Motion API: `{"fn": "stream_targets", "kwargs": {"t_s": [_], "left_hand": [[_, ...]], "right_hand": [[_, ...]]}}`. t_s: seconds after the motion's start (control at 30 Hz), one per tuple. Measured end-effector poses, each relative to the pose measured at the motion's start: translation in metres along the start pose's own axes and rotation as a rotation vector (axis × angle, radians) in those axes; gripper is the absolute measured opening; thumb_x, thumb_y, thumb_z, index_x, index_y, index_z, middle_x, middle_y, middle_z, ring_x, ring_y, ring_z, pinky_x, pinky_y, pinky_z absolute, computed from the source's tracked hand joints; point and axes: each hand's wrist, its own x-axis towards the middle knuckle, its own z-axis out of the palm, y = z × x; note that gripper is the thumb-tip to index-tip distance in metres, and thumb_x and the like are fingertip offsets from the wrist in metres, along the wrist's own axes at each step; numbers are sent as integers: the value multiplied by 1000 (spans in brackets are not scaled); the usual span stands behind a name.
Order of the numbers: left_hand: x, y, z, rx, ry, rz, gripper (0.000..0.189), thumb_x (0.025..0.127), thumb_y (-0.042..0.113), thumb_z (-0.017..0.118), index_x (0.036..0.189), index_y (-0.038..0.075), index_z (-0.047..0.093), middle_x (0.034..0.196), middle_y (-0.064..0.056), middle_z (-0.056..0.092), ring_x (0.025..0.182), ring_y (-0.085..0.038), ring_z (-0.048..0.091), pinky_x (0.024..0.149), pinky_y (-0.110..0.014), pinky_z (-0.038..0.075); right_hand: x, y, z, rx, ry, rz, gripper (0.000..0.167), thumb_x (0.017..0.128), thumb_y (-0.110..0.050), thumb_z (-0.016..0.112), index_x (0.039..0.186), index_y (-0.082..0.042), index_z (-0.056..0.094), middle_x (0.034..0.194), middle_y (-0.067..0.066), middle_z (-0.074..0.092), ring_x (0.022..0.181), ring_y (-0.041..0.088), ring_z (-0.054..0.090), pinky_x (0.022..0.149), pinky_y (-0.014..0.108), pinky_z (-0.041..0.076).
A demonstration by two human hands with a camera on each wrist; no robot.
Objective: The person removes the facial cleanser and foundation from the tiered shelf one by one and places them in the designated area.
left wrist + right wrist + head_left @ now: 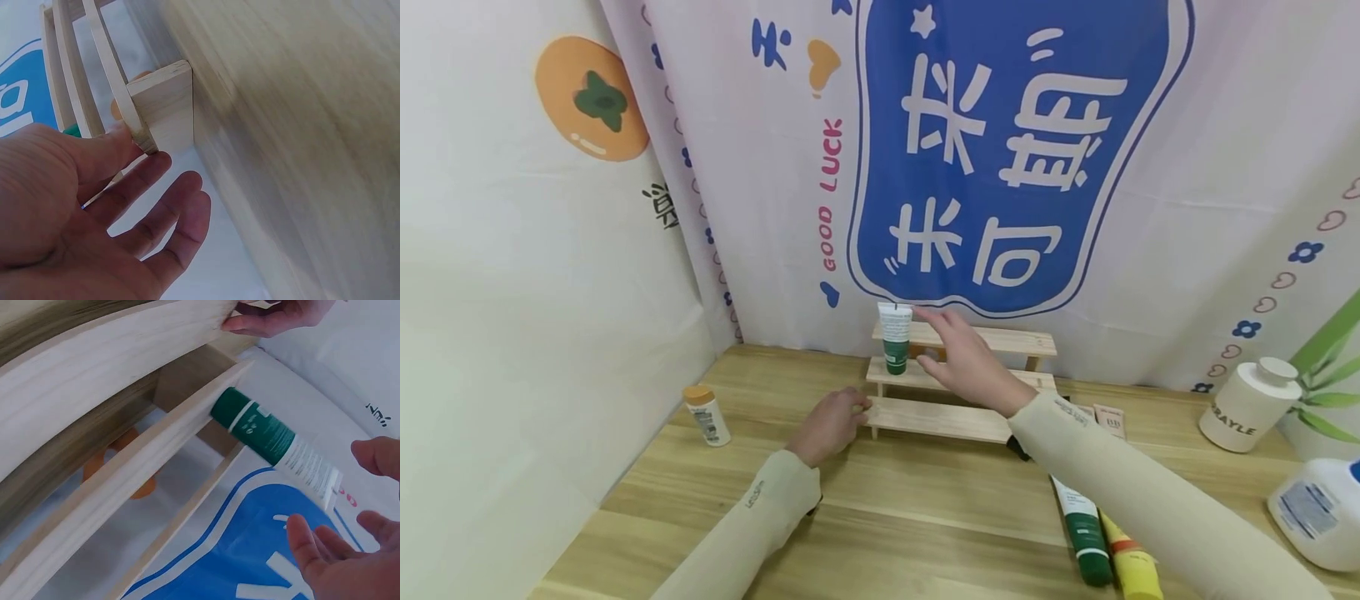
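Observation:
A three-tier wooden display rack [951,419] stands against the back curtain. On its middle tier, at the left end, a green-and-white squeeze tube [896,340] stands upright on its green cap. My right hand [973,367] is just right of the tube, fingers spread, and a gap shows between hand and tube [275,440] in the right wrist view. My left hand [831,427] pinches the left end of the lowest tier; in the left wrist view the thumb lies over the wooden board [115,75] and the index fingertip sits under it, other fingers loosely bent.
A white bottle with an orange cap [707,416] stands at the left. Right of the rack lie another green-and-white tube [1084,533] and a yellow tube [1131,560], partly under my right sleeve. A white jar [1250,406] and a white jug [1318,512] stand far right.

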Motion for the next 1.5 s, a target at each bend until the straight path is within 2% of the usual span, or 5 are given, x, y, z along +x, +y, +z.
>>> {"fn": "stream_targets", "kwargs": {"t_s": [0.43, 0.7, 1.0, 1.23, 1.5], "left_hand": [[-1, 0, -1, 11, -10, 16, 24, 94, 12, 60, 118, 7, 64, 124, -8, 57, 115, -28, 52, 95, -41, 45], [-1, -1, 0, -13, -8, 21, 25, 94, 11, 60, 118, 6, 64, 123, -8, 57, 113, -28, 53, 93, -40, 46], [-1, -2, 0, -20, 2, 23, 25, 93, 10, 60, 118, 6, 64, 120, -8, 59, 110, -27, 54, 90, -39, 48], [0, -2, 1, -14, 8, 37, 24, 93, 10, 61, 117, 6, 64, 119, -8, 59, 108, -26, 56, 89, -39, 48], [1, -3, 2, -22, 7, 28, 24, 93, 10, 60, 117, 7, 64, 120, -8, 59, 110, -27, 54, 90, -39, 47]], "right_hand": [[28, -12, 23, 39, 60, 159, 62, 86, -15, 70, 143, -15, 42, 137, 17, 39, 121, 33, 44, 93, 46, 45], [28, -8, 33, 111, 142, 216, 50, 87, -14, 70, 131, -13, 49, 124, 9, 48, 109, 26, 50, 87, 42, 48], [17, 6, 44, 159, 329, 122, 26, 90, -8, 66, 113, -8, 54, 103, 7, 61, 84, 18, 59, 67, 32, 53], [10, 10, 41, 172, 343, 92, 21, 90, -6, 65, 108, -8, 55, 90, 6, 63, 74, 16, 59, 63, 30, 53], [-9, 21, 15, 144, 346, 59, 29, 89, -4, 66, 116, -8, 56, 87, 6, 62, 74, 16, 59, 66, 33, 54]]}}
